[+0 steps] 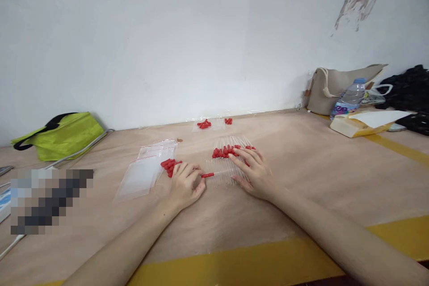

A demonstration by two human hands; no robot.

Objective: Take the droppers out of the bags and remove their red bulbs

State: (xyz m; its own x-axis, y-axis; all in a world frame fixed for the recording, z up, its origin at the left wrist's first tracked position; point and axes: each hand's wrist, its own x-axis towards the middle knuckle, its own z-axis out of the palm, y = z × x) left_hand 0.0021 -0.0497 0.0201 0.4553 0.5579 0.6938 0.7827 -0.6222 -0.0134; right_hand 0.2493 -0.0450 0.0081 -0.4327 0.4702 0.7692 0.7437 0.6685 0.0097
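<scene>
My left hand is closed, thumb and fingers pinched at one end of a red-tipped clear stick. The stick's clear shaft runs right toward the thumb of my right hand. That hand is open, fingers spread over a row of clear sticks with red tips; its fingertips touch or hover just over the red ends. Beside my left knuckles lies a small heap of loose red sleeves, partly covered by the hand. Left of the heap, clear zip bags lie overlapping on the brown paper-covered table.
Two small groups of red pieces lie on clear plastic near the wall. A lime-green bag and a cable are at left. At right stand a grey bag, a water bottle and a tissue pack.
</scene>
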